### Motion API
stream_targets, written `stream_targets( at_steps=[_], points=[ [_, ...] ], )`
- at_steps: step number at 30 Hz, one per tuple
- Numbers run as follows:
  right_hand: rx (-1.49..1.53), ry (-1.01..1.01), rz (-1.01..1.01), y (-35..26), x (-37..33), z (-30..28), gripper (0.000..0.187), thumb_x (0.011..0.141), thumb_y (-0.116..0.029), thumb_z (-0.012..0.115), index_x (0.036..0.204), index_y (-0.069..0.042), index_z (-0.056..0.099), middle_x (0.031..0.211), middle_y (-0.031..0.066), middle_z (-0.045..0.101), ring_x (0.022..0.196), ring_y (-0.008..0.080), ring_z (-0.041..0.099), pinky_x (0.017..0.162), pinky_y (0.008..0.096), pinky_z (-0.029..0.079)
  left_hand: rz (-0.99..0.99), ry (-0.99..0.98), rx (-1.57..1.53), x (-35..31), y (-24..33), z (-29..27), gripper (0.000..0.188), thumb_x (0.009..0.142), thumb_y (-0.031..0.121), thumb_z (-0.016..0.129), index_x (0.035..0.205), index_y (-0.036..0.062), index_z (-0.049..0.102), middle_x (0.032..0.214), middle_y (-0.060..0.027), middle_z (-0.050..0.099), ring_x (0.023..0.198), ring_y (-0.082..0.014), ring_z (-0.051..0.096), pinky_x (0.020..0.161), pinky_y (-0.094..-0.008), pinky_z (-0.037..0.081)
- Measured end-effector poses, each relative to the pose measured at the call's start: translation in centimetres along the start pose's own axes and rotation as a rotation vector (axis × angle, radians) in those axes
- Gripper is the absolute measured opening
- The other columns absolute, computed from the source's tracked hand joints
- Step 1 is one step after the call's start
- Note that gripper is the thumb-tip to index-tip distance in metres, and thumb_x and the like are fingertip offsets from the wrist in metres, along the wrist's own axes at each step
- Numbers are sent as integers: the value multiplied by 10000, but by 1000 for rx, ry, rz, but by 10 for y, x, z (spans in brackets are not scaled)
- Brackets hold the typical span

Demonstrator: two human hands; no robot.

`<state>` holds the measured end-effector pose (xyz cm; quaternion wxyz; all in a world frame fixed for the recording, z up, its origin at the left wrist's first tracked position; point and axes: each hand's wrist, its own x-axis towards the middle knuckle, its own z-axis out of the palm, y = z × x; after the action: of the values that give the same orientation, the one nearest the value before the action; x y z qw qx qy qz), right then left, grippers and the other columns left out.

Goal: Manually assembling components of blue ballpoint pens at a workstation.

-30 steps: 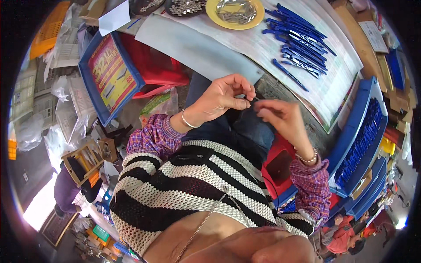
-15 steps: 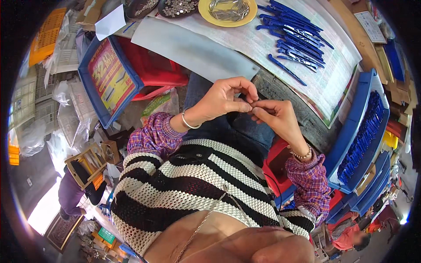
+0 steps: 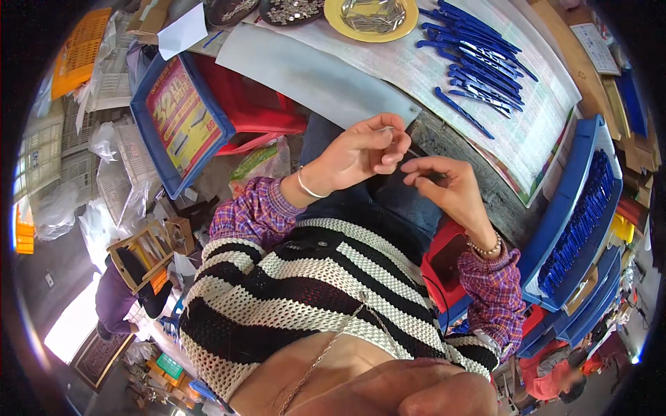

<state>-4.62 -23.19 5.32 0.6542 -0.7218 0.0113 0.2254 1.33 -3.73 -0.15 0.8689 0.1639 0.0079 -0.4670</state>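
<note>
Above my lap my left hand [image 3: 371,149] is closed, thumb and forefinger pinched together. A small pale glint shows at its fingertips, too small to name. My right hand [image 3: 444,182] is just to its right, thumb and forefinger parted, and I see nothing held in it. A gap separates the two hands. Beyond them on the table lies a pile of slim blue clip-like pieces [image 3: 479,59], with a single blue piece [image 3: 463,112] nearer me. A yellow bowl [image 3: 334,22] of thin metal pins stands at the table's far side.
Dark dishes of small metal parts [image 3: 291,10] are left of the bowl. A blue tray [image 3: 548,274] filled with blue pieces stands at right. At left a blue crate [image 3: 139,111] leans by a red stool [image 3: 267,118]. Other people [image 3: 118,301] are in the background.
My hands, touching at the fingertips before, have come apart. The left has turned and lifted slightly; the right has opened its thumb and forefinger. The whole view has shifted a little.
</note>
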Motion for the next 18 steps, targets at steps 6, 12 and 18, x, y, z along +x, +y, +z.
stream_targets(
  at_steps=[6, 12, 18],
  points=[
    [6, 33, 314, -28, -8, -6, 121, 842, -92, 620, 863, 5, 689, 623, 9, 613, 474, 32, 468, 432, 186, 334, 16, 4, -91, -2, 1, -6, 209, 902, 183, 545, 1098, 110, 547, 863, -69, 508, 646, -138, 423, 532, -233, 350],
    [-101, 255, 9, -12, -7, -16, 188, 882, -147, 610, 779, 3, 661, 590, -14, 566, 494, 27, 454, 451, 183, 333, 23, -26, -79, 1, 2, -5, 197, 902, 187, 543, 1084, 114, 559, 859, -67, 508, 638, -138, 422, 534, -235, 345],
    [-609, 435, -244, -14, 7, -48, 72, 825, -45, 625, 881, -11, 654, 781, 40, 620, 680, 106, 587, 570, 228, 456, 39, -30, -62, 0, 2, -3, 159, 899, 180, 547, 1039, 107, 560, 839, -66, 512, 639, -143, 430, 529, -248, 337]
  ],
)
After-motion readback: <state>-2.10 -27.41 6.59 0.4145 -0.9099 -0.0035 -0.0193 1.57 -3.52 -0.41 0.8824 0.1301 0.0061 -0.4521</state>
